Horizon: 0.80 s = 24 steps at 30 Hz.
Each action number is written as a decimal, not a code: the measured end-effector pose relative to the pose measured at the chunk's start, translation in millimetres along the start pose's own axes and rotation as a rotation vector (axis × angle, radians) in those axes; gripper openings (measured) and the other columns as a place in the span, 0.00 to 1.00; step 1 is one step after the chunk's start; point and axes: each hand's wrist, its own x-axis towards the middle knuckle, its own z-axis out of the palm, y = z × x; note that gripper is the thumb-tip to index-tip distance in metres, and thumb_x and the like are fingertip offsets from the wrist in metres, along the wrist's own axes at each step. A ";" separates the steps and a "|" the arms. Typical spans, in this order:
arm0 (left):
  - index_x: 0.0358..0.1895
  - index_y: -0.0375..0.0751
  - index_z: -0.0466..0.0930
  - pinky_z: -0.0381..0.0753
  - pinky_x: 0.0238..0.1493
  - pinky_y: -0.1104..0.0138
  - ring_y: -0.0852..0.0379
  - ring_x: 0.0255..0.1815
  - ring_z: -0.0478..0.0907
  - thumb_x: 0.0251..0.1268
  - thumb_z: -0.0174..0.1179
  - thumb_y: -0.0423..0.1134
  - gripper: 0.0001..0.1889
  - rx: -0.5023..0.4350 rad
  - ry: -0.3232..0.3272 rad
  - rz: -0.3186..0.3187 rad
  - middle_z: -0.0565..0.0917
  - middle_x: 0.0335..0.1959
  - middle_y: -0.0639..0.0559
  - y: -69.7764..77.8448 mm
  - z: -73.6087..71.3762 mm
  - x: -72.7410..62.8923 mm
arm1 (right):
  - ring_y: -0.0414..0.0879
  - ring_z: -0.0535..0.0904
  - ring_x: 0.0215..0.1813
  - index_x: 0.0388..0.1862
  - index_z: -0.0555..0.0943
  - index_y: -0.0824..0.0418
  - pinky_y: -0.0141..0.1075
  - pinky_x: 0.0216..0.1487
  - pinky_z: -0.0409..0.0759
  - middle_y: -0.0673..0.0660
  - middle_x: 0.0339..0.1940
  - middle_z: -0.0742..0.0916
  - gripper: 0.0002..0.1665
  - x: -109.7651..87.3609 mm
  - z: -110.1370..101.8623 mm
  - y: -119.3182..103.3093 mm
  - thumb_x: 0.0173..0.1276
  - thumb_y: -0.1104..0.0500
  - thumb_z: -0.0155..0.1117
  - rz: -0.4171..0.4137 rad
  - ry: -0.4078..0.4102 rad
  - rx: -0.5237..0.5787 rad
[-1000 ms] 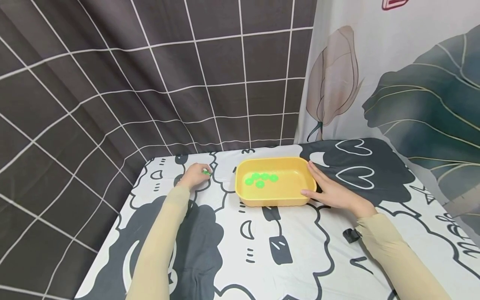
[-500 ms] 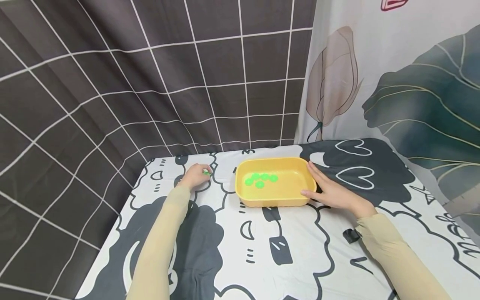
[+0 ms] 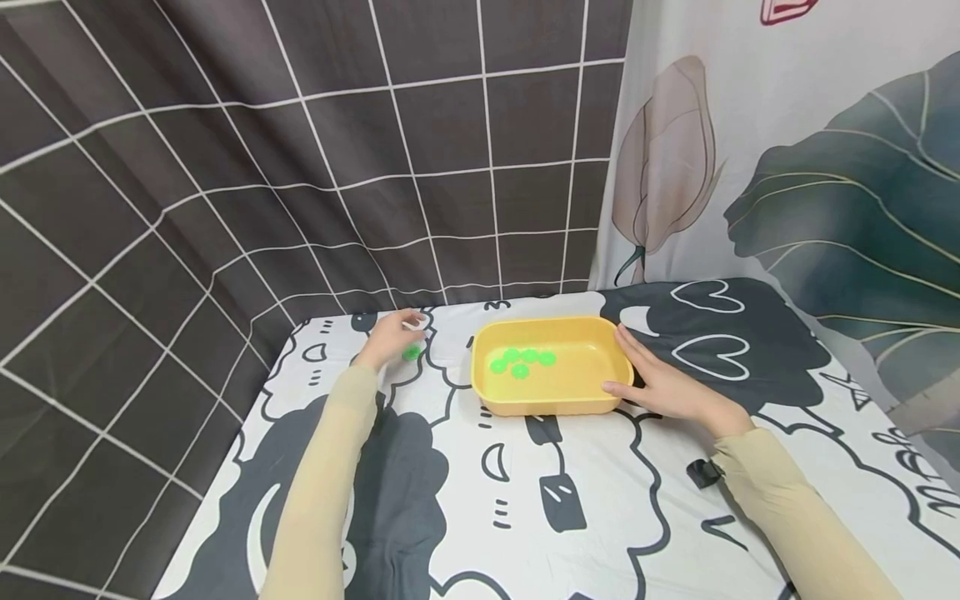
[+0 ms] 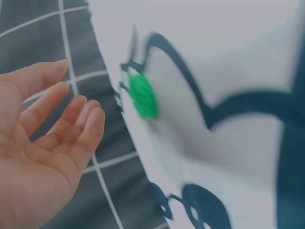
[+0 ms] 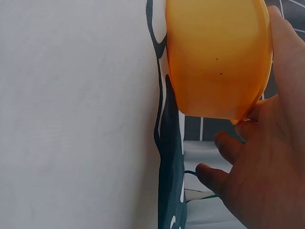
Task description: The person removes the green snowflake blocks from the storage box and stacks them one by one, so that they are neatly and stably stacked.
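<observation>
A small round green piece with a bumpy surface (image 4: 143, 96) lies on the patterned cloth, left of the yellow basin (image 3: 551, 407). My left hand (image 3: 387, 337) is just above and beside it, palm bare, fingers loosely bent and apart from the piece. Several similar flat green pieces (image 3: 521, 371) are grouped in the left half of the basin. At the basin's right end rests my right hand (image 3: 667, 385), its thumb over the near corner and its fingers extended along the end rim. The right wrist view shows the fingers (image 5: 228, 147) spread, some off the basin.
A white cloth with black cartoon drawings (image 3: 480, 492) covers the table. Behind and to the left hangs a dark curtain with a white grid (image 3: 442, 125), and a leaf-printed curtain (image 3: 765, 142) hangs at the right.
My left hand has let go of the green piece and lifted slightly, its fingers opening; the piece now lies on the cloth. My right hand and the basin have stayed in place.
</observation>
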 end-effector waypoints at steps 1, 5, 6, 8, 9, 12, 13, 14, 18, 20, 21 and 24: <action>0.63 0.33 0.76 0.76 0.62 0.49 0.39 0.59 0.78 0.69 0.61 0.37 0.22 -0.025 -0.005 0.005 0.79 0.61 0.37 4.3 -0.5 1.7 | 0.65 0.45 0.81 0.83 0.39 0.59 0.63 0.73 0.55 0.61 0.84 0.44 0.59 -0.3 -0.2 0.1 0.72 0.36 0.61 0.001 -0.001 0.000; 0.63 0.32 0.76 0.77 0.61 0.52 0.42 0.59 0.79 0.68 0.61 0.36 0.22 -0.115 -0.020 0.026 0.80 0.60 0.38 22.4 -0.7 8.4 | 0.65 0.45 0.81 0.83 0.38 0.59 0.64 0.73 0.55 0.61 0.84 0.44 0.59 -1.3 -0.8 -0.8 0.72 0.36 0.61 0.006 -0.011 -0.004; 0.63 0.32 0.76 0.77 0.62 0.53 0.42 0.60 0.79 0.68 0.62 0.36 0.22 -0.132 -0.020 0.033 0.81 0.60 0.39 27.0 -0.3 10.1 | 0.65 0.45 0.81 0.83 0.38 0.59 0.64 0.73 0.55 0.61 0.84 0.44 0.59 -1.2 -1.0 -0.9 0.72 0.37 0.61 0.007 -0.011 -0.004; 0.63 0.32 0.77 0.76 0.63 0.54 0.44 0.60 0.79 0.68 0.62 0.36 0.22 -0.168 -0.020 0.045 0.81 0.60 0.40 36.3 1.1 14.0 | 0.65 0.45 0.81 0.83 0.38 0.59 0.64 0.73 0.55 0.60 0.84 0.44 0.59 -0.9 -1.4 -1.2 0.72 0.37 0.61 0.006 -0.011 -0.006; 0.63 0.33 0.77 0.76 0.63 0.55 0.44 0.60 0.79 0.69 0.62 0.36 0.22 -0.182 -0.025 0.051 0.81 0.60 0.40 40.8 1.8 15.8 | 0.65 0.45 0.81 0.83 0.38 0.59 0.64 0.73 0.55 0.60 0.84 0.43 0.59 -0.6 -1.6 -1.1 0.72 0.37 0.60 0.005 -0.010 -0.008; 0.63 0.33 0.77 0.75 0.65 0.56 0.46 0.61 0.79 0.69 0.63 0.36 0.21 -0.234 -0.050 0.070 0.81 0.61 0.40 56.1 4.6 20.1 | 0.65 0.45 0.81 0.83 0.38 0.59 0.64 0.73 0.54 0.60 0.84 0.44 0.59 -0.8 -1.3 -1.1 0.72 0.36 0.60 0.010 -0.006 -0.011; 0.63 0.34 0.77 0.75 0.65 0.57 0.46 0.61 0.79 0.69 0.63 0.35 0.21 -0.248 -0.062 0.080 0.81 0.61 0.39 60.9 5.8 21.8 | 0.65 0.45 0.81 0.83 0.38 0.59 0.64 0.73 0.54 0.61 0.84 0.44 0.59 -0.9 -1.1 -0.9 0.72 0.36 0.60 0.012 -0.006 -0.014; 0.64 0.34 0.77 0.75 0.65 0.57 0.46 0.61 0.79 0.69 0.63 0.35 0.22 -0.261 -0.076 0.091 0.81 0.61 0.39 65.9 6.9 23.2 | 0.65 0.45 0.81 0.83 0.38 0.60 0.64 0.73 0.54 0.61 0.84 0.44 0.59 -1.1 -1.0 -1.1 0.72 0.36 0.60 0.013 -0.005 -0.014; 0.63 0.33 0.77 0.77 0.63 0.59 0.47 0.59 0.80 0.68 0.63 0.34 0.21 -0.303 -0.118 0.141 0.82 0.59 0.38 87.4 11.3 28.3 | 0.65 0.44 0.81 0.83 0.38 0.60 0.64 0.73 0.53 0.63 0.84 0.45 0.60 -0.9 0.1 -0.2 0.72 0.36 0.61 0.013 0.000 -0.016; 0.63 0.32 0.77 0.77 0.62 0.60 0.48 0.58 0.80 0.68 0.63 0.33 0.21 -0.310 -0.136 0.173 0.82 0.58 0.39 97.5 13.9 30.8 | 0.65 0.44 0.81 0.83 0.38 0.60 0.65 0.74 0.53 0.63 0.84 0.45 0.60 -0.2 0.3 0.3 0.72 0.36 0.61 0.011 0.003 -0.018; 0.63 0.32 0.77 0.77 0.62 0.60 0.49 0.58 0.81 0.68 0.63 0.33 0.21 -0.310 -0.143 0.187 0.83 0.57 0.40 102.8 15.1 31.8 | 0.65 0.44 0.81 0.83 0.38 0.60 0.65 0.74 0.53 0.63 0.84 0.45 0.60 0.3 0.5 0.9 0.72 0.36 0.61 0.012 0.005 -0.020; 0.62 0.33 0.78 0.78 0.61 0.61 0.51 0.55 0.81 0.68 0.63 0.33 0.21 -0.300 -0.165 0.227 0.84 0.56 0.41 117.2 19.1 34.4 | 0.65 0.44 0.81 0.83 0.38 0.59 0.65 0.73 0.53 0.63 0.84 0.45 0.60 0.9 0.3 0.4 0.72 0.36 0.60 0.011 0.003 -0.021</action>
